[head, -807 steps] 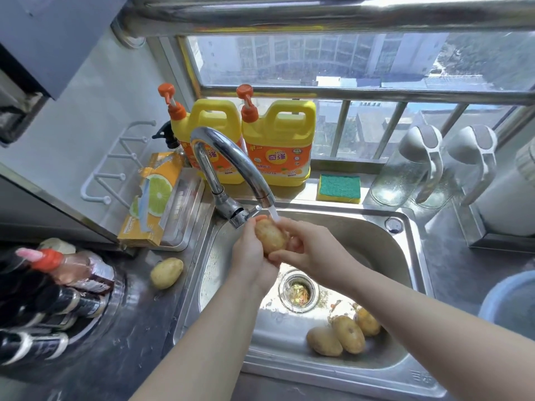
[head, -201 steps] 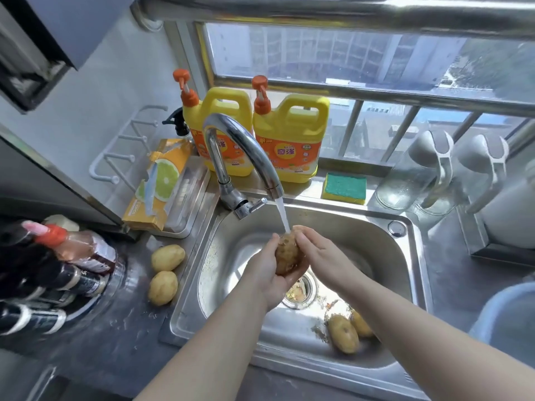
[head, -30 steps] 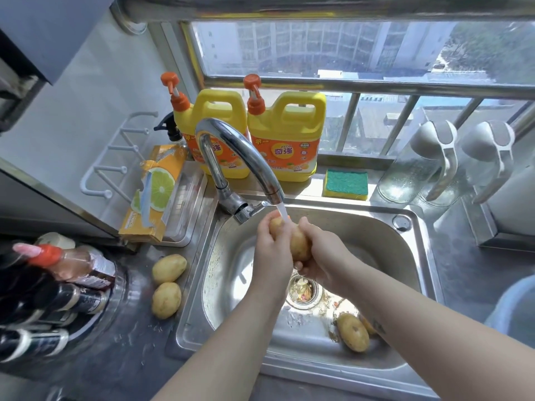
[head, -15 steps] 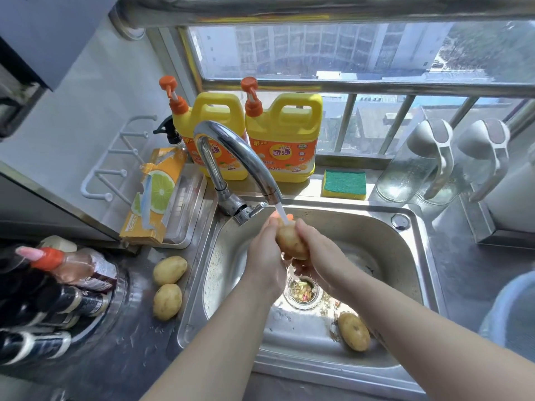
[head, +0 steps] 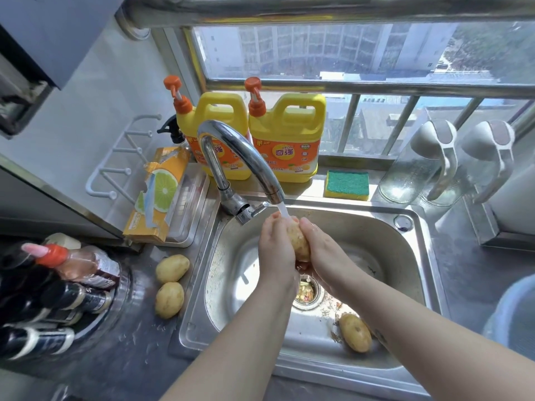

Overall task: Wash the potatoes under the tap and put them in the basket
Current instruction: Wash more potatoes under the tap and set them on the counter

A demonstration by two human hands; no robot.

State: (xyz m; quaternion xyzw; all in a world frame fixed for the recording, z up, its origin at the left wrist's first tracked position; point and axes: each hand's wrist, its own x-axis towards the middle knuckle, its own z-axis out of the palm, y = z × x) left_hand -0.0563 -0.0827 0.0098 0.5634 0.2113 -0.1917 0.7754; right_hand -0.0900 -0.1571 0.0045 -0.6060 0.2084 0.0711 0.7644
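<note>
Counter potatoes point(head: 172, 267): one more than earlier. Held potato point(head: 299, 241): clasped between left hand point(head: 275, 247) and right hand point(head: 321, 250), long axis towards tap point(head: 240, 151) stream.

Both our bare forearms reach in from the lower edge and converge, the left rising from the bottom centre, the right slanting in from the lower right corner. Our left hand point(head: 275, 250) and right hand point(head: 322, 251) face each other with backs turned outward and fingers pointing away from us, curled round a potato point(head: 299, 241) held between the palms, the fingertips almost meeting at its far end
</note>
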